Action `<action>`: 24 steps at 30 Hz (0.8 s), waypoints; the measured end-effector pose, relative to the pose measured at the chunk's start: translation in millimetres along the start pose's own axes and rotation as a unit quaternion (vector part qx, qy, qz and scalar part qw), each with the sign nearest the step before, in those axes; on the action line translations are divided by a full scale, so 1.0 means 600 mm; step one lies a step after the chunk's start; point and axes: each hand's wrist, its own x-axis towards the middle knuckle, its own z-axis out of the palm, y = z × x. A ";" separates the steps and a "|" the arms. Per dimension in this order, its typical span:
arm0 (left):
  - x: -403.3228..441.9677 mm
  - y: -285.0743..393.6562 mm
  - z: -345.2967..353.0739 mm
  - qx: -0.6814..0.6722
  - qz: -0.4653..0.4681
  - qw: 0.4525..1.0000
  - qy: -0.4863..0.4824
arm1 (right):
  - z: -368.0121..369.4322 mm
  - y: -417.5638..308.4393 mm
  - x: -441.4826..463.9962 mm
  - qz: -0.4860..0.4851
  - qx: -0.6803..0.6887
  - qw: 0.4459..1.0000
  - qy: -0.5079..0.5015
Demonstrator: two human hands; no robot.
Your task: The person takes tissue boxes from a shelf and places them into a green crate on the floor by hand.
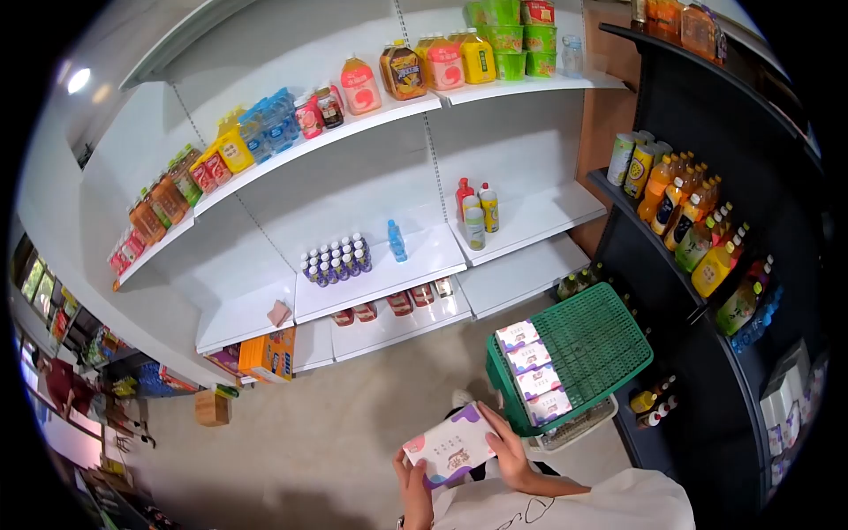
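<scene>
Left hand [413, 488], right hand [512, 457] hold pack [450, 442], long axis slanting up-right.

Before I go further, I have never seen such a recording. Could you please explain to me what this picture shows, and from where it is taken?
There is no machine here: a person works with two bare hands. The single picture comes from a camera worn on the head, looking forward and down; the view is very wide, so straight shelves look curved and the corners are black.

The left hand and right hand hold a white packet with coloured corners, one at each side. Just beyond is a green basket with a row of four similar packets along its left side. Ahead, white shelves carry bottles, cans and other goods; on the right, dark shelves hold more bottles.
</scene>
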 end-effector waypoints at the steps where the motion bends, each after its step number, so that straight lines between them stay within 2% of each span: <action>1: 0.027 0.013 0.006 0.002 0.012 1.000 -0.001 | 0.006 0.002 0.031 -0.017 -0.013 1.000 -0.007; 6: 0.205 0.064 0.028 -0.022 0.020 0.999 -0.015 | 0.024 0.049 0.202 -0.059 -0.028 0.998 -0.011; 9: 0.309 0.106 0.072 0.016 0.045 0.998 -0.041 | 0.018 0.059 0.303 -0.043 0.085 0.995 -0.007; 11: 0.379 0.107 0.086 0.063 0.048 0.995 -0.066 | 0.001 0.083 0.351 -0.016 0.084 0.996 0.027; 12: 0.407 0.114 0.101 0.224 0.090 0.965 -0.099 | -0.015 0.084 0.373 -0.012 0.087 0.995 0.048; 15: 0.487 0.124 0.175 0.178 -0.005 0.971 -0.161 | -0.068 0.063 0.400 0.020 0.122 0.986 0.113; 18: 0.537 0.106 0.258 0.236 0.068 0.927 -0.282 | -0.136 0.061 0.414 0.071 0.100 0.987 0.108; 20: 0.581 0.083 0.290 0.274 0.062 0.899 -0.337 | -0.185 0.079 0.409 0.122 0.086 0.984 0.093; 21: 0.600 0.072 0.310 0.290 0.059 0.883 -0.364 | -0.207 0.078 0.404 0.122 0.061 0.985 0.104; 22: 0.616 0.065 0.338 0.280 0.008 0.882 -0.380 | -0.229 0.094 0.396 0.111 0.043 0.985 0.128; 23: 0.624 0.049 0.363 0.274 0.011 0.883 -0.380 | -0.247 0.115 0.388 0.101 0.022 0.983 0.150; 24: 0.632 0.028 0.385 0.268 0.015 0.885 -0.380 | -0.254 0.122 0.382 0.080 0.065 0.976 0.194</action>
